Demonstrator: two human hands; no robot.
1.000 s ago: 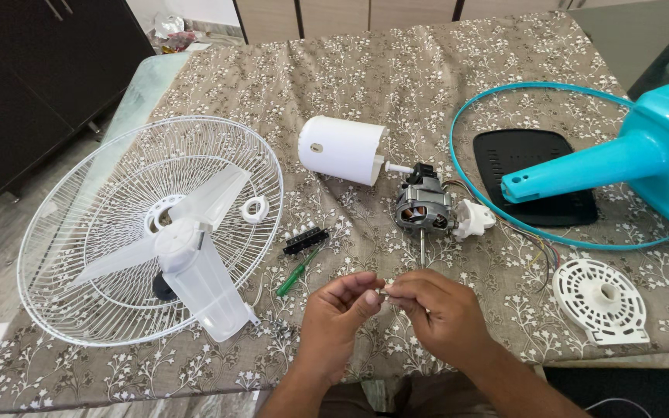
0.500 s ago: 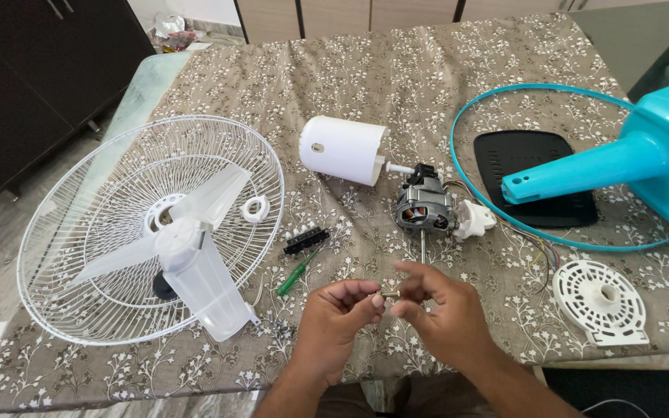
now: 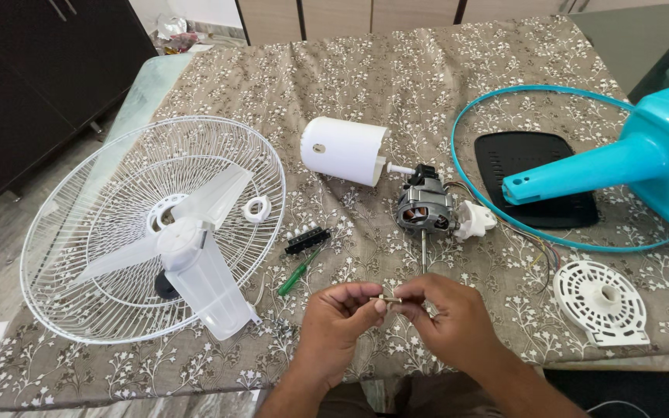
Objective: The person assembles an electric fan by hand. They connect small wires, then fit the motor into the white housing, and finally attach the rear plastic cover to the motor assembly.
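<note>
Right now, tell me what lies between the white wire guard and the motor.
In the head view, a black switch block and a green screwdriver lie between them on the cloth.

The tablecloth is brown-grey with a white flower-and-vine print. The grille, blade, round housing and vented disc are white. The ring and stand are turquoise; the plate inside the ring is black. The screwdriver is green, the switch block black with white keys. The motor is grey metal.
</note>
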